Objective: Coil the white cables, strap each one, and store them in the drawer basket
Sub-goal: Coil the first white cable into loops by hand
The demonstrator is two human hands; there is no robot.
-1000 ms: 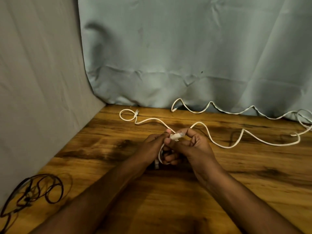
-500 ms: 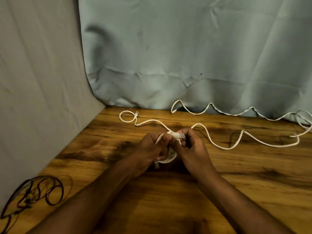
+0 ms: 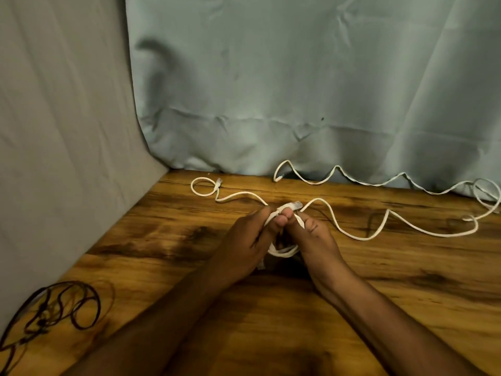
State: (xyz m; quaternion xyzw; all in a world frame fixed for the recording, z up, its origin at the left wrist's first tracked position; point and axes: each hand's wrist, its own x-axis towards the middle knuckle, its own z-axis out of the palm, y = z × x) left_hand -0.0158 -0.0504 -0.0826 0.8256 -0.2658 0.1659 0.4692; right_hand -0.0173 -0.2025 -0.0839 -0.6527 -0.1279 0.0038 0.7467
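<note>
L hand (image 3: 245, 240) & R hand (image 3: 315, 234) fingers clamped on white cable (image 3: 352, 236) w/ small coil between, above wooden table (image 3: 406, 280); black cable (image 3: 62, 308) far left.

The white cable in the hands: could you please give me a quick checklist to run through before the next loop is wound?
1. Left hand grips the white cable: ok.
2. Right hand holds the loops: ok.
3. Plug end pinned at the fingertips, in sight: ok.
4. Loose run on the wooden table free of knots: cannot tell; it snakes right to a tangle near the second white cable.
5. Strap within reach: not ok, none visible.
6. Drawer basket ready: cannot tell, not in view.
7. Black cable apart from the work: ok.
</note>
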